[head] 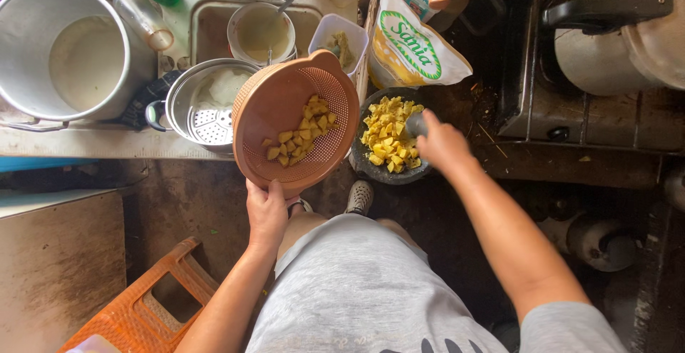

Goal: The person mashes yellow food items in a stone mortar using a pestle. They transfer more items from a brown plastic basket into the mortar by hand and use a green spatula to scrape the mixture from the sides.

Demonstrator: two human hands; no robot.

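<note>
My left hand [267, 212] grips the near rim of a tilted peach-coloured plastic colander [294, 118] that holds several yellow cubed pieces. To its right, a dark stone mortar [376, 169] on the floor is heaped with more yellow cubes [387, 133]. My right hand [442, 142] is closed around a grey stone pestle [415, 123] whose end rests in the cubes. The colander's open side faces the mortar, and its edge hangs just left of it.
A large metal pot [63, 50], a steamer pot [203, 103], a bowl with a spoon [260, 33] and a white tub [340, 39] stand on the low counter. A white bag [414, 50] leans behind the mortar. Right: stove with pressure cooker [621, 36]. An orange stool [153, 299] is at bottom left.
</note>
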